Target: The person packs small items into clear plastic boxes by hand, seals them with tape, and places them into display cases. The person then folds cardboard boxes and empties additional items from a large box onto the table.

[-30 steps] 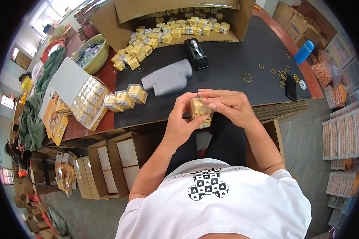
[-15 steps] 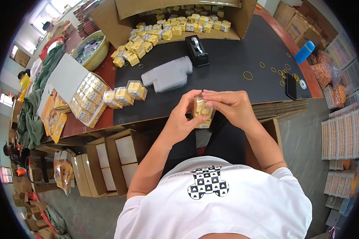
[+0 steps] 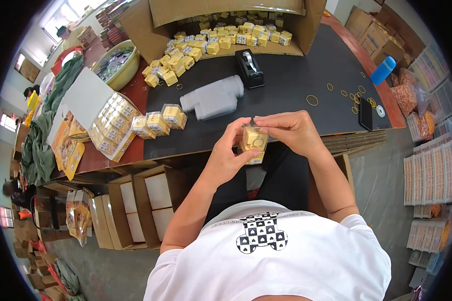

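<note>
One clear box (image 3: pixel 254 138) is clasped in the left hand (image 3: pixel 228 153), near the worktop (image 3: pixel 296 100). We see the right hand (image 3: pixel 295 131) bunched at its top, grip unclear; more of the box's front shows than earlier.

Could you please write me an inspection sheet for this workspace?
Surface: black tabletop with red edges.
Job's things: a clear box with yellow contents in hand; three similar boxes in a row; yellow cubes heaped around a carton's opening; tape dispenser.
Clutter: rubber bands, phone, blue bottle toward the right.
Hands: left hand grips the box; right hand has fingertips at its top.
Cables: nothing seen on the tabletop.
Surroundings: open cartons below, stacked trays rightward.
</note>
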The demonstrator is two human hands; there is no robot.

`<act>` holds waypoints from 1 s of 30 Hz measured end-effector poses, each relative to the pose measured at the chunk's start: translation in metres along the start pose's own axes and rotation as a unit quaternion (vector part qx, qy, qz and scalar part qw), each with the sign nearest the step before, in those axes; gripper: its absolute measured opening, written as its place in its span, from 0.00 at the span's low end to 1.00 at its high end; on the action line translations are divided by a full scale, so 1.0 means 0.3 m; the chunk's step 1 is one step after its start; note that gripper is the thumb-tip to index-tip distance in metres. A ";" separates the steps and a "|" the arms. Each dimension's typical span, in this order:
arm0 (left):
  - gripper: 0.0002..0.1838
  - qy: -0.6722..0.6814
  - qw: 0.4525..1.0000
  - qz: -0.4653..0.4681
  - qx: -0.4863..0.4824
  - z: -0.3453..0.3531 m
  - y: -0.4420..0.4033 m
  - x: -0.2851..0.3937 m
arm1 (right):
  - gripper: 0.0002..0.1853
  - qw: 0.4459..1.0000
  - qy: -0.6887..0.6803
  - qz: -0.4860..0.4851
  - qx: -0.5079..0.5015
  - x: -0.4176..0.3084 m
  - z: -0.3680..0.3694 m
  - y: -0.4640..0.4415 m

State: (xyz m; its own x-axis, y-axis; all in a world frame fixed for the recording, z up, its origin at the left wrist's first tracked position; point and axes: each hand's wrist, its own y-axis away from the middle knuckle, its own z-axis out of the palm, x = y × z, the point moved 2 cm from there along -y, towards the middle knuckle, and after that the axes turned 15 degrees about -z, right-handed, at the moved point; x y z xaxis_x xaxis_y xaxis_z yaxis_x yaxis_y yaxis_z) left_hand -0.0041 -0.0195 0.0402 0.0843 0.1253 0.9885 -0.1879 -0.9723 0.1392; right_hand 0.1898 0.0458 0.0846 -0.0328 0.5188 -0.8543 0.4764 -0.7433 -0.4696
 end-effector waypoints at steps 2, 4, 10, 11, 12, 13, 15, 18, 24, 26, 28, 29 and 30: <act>0.38 -0.007 1.000 0.012 0.004 -0.004 -0.007 -0.014 | 0.14 0.998 0.021 -0.056 -0.019 0.014 0.004 -0.001; 0.38 -0.010 1.000 0.017 0.006 -0.006 -0.010 -0.020 | 0.14 0.996 0.031 -0.083 -0.028 0.012 0.007 -0.001; 0.37 -0.028 0.998 0.025 0.047 0.009 -0.018 -0.017 | 0.14 0.990 0.064 -0.116 -0.053 -0.006 0.024 0.000; 0.36 -0.015 0.998 0.021 0.056 0.014 -0.020 -0.013 | 0.14 0.987 0.073 -0.134 -0.051 -0.006 0.028 0.000; 0.35 -0.002 0.998 0.018 0.065 0.018 -0.022 -0.011 | 0.13 0.984 0.083 -0.151 -0.048 -0.007 0.032 0.001; 0.34 0.012 0.997 0.014 0.073 0.018 -0.023 -0.009 | 0.13 0.980 0.092 -0.169 -0.045 -0.007 0.038 0.002; 0.32 -0.012 0.994 0.049 0.094 0.016 -0.031 -0.034 | 0.12 0.978 0.110 -0.172 -0.045 -0.010 0.070 0.011; 0.27 -0.082 0.972 0.159 0.151 0.007 -0.077 -0.083 | 0.10 0.968 0.168 -0.184 -0.038 0.005 0.103 0.006; 0.22 -0.106 0.942 0.200 0.247 -0.073 -0.139 -0.177 | 0.07 0.966 -0.028 0.100 0.238 0.386 -0.105 -0.218; 0.22 -0.126 0.935 0.211 0.254 -0.085 -0.163 -0.250 | 0.07 0.959 -0.001 0.117 0.257 0.463 -0.144 -0.304; 0.22 -0.147 0.928 0.219 0.262 -0.094 -0.175 -0.301 | 0.08 0.949 0.106 0.190 0.227 0.527 -0.165 -0.376; 0.22 -0.146 0.929 0.218 0.261 -0.098 -0.179 -0.300 | 0.08 0.949 0.106 0.191 0.227 0.547 -0.174 -0.407; 0.22 -0.143 0.932 0.217 0.253 -0.096 -0.178 -0.303 | 0.08 0.943 0.097 0.223 0.227 0.569 -0.179 -0.429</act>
State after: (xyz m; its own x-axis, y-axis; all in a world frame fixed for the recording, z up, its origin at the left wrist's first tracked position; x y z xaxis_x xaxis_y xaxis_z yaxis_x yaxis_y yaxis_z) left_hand -0.0301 0.0266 -0.0553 0.3798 -0.2889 0.8788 0.2149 -0.8965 -0.3875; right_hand 0.1701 0.2528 0.0113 0.2644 0.1455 -0.9534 -0.0229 -0.9873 -0.1570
